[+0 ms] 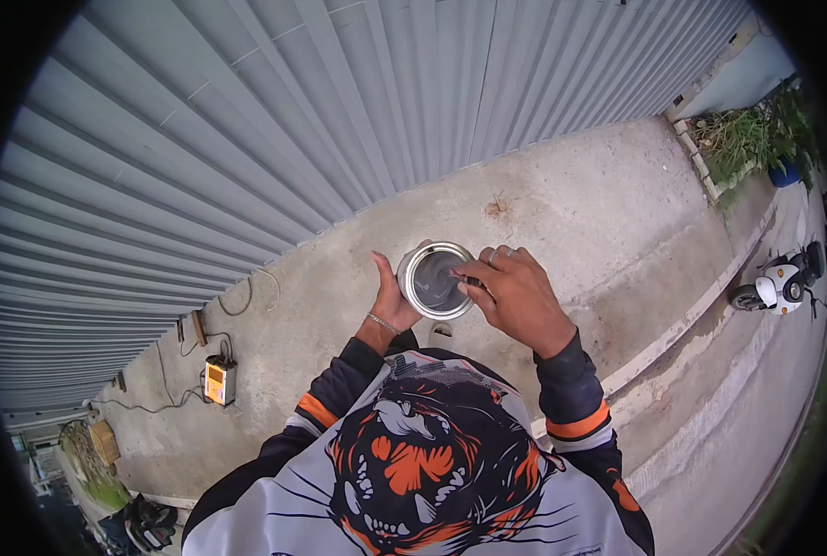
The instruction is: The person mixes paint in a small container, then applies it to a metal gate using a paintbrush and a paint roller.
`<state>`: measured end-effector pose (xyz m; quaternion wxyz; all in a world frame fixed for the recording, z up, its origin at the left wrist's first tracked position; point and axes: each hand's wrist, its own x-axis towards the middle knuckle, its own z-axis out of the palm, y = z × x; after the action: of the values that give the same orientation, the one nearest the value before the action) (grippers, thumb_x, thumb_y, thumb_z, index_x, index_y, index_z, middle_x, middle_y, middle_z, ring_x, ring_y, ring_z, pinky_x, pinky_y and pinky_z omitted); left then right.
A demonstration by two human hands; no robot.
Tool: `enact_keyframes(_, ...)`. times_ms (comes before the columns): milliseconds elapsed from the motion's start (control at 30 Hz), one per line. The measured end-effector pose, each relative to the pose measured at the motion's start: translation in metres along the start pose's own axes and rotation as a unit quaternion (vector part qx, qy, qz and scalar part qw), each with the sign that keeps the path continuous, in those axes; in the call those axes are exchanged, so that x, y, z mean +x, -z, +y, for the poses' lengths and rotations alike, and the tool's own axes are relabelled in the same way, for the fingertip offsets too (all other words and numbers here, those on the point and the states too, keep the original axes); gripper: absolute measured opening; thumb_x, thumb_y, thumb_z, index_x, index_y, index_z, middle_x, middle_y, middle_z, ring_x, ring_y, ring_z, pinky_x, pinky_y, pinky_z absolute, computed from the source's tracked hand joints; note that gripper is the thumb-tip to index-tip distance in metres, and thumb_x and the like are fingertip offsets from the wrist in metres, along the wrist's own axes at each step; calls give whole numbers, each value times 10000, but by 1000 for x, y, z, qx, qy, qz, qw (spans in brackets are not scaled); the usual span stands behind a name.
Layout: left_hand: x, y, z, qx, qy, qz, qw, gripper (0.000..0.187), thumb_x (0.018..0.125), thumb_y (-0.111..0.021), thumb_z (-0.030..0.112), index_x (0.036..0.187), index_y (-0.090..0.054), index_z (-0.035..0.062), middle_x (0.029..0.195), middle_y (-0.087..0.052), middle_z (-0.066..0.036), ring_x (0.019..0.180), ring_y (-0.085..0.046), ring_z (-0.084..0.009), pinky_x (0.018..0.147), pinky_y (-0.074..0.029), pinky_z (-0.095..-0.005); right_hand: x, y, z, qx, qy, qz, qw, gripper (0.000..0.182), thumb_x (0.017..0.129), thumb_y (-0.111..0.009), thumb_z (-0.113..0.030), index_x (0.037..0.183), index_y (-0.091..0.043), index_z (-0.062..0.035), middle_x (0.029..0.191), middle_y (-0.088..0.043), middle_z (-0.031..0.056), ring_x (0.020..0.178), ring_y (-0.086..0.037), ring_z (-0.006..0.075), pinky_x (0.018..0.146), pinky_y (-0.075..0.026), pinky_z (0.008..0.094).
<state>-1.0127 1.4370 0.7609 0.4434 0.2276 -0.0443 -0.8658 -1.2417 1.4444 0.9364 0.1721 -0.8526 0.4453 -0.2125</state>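
An open round metal can (436,281) with a shiny rim holds grey liquid with lighter streaks on its surface. My left hand (392,295) supports the can from its left side, thumb up along the wall and the other fingers mostly hidden behind it. Over the can's right rim, my right hand (515,295) has its fingers closed on a small dark stick (470,281), whose tip reaches into the opening by the liquid.
A grey corrugated metal wall (339,102) rises ahead. On the concrete ground (580,204) at the left stands an orange and white machine (220,381) with cables. A parked scooter (784,285) and plants (747,139) are at the right.
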Motion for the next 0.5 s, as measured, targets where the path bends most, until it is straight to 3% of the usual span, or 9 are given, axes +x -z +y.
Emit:
enact_keyframes(200, 87, -61, -60, 61, 136, -58, 987, 1179, 793, -229, 1000, 1639, -366, 190, 1620, -468, -148, 1487, -465, -350, 1224, -387, -578, -65, 33, 68, 105, -79, 115, 985, 254, 917, -767, -201, 1128, -751, -61, 1035, -717, 121, 945, -663, 317, 870, -496, 450)
enact_keyframes(300, 138, -83, -92, 85, 202, -87, 972, 1175, 796, -229, 996, 1640, -364, 189, 1614, -473, -156, 1480, -473, -341, 1220, -393, -571, -101, 59, 98, 109, -116, 73, 985, 239, 915, -768, -196, 1106, -754, -53, 1000, -719, 135, 946, -664, 342, 878, -496, 464)
enact_keyframes(333, 154, -90, -105, 99, 212, -63, 970, 1242, 768, -264, 1020, 1611, -408, 120, 1588, -504, -177, 1439, -525, -361, 1183, -455, -537, -111, 72, 104, 106, -143, 70, 982, 213, 916, -767, -197, 1077, -763, -57, 961, -721, 148, 951, -670, 343, 870, -494, 462)
enact_keyframes(433, 201, -119, -149, 136, 231, -74, 961, 1237, 764, -263, 1022, 1642, -361, 156, 1612, -479, -168, 1465, -497, -353, 1199, -432, -540, -142, 107, 146, 24, -232, 66, 970, 221, 935, -771, -222, 1086, -767, -60, 927, -717, 130, 919, -660, 325, 852, -484, 445)
enact_keyframes(500, 240, -141, -178, 141, 269, -83, 949, 1212, 777, -254, 1012, 1656, -335, 181, 1621, -471, -155, 1475, -486, -340, 1215, -405, -565, -154, 133, 182, -34, -243, 132, 961, 194, 924, -776, -218, 1055, -766, -75, 909, -719, 97, 898, -657, 294, 820, -467, 428)
